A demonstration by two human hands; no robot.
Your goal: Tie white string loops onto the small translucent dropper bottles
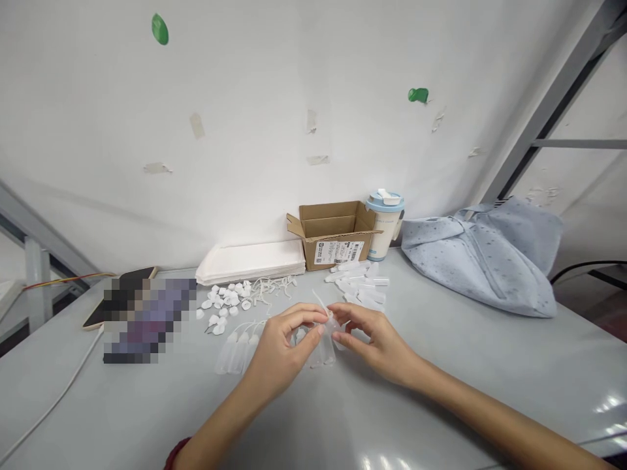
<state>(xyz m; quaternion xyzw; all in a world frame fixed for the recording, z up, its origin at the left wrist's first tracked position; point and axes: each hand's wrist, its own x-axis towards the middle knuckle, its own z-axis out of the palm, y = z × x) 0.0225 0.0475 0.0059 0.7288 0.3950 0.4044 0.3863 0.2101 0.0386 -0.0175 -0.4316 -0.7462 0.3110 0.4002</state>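
A small translucent plastic bottle [334, 322], with a thin white strand [319, 299] rising at its neck, is between my hands above the table. My left hand [289, 339] is closed, its thumb and fingertips pinching at the neck. My right hand [375, 334] grips the same bottle from the other side with thumb and curled fingers. Exactly which fingertips press on the strand is hidden. Below and behind my left hand, several similar bottles [238, 352] lie in a row with curved white strands at their tops. Others [321, 354] show under my fingers.
Loose white caps [230, 297], white strands [267, 287] and a pile of translucent bottles [360, 284] lie farther back. Behind them stand a white stack [255, 260], an open cardboard box [337, 251] and a lidded cup [385, 225]. A blue cloth bag [480, 261] lies right; a cable [59, 398] runs left.
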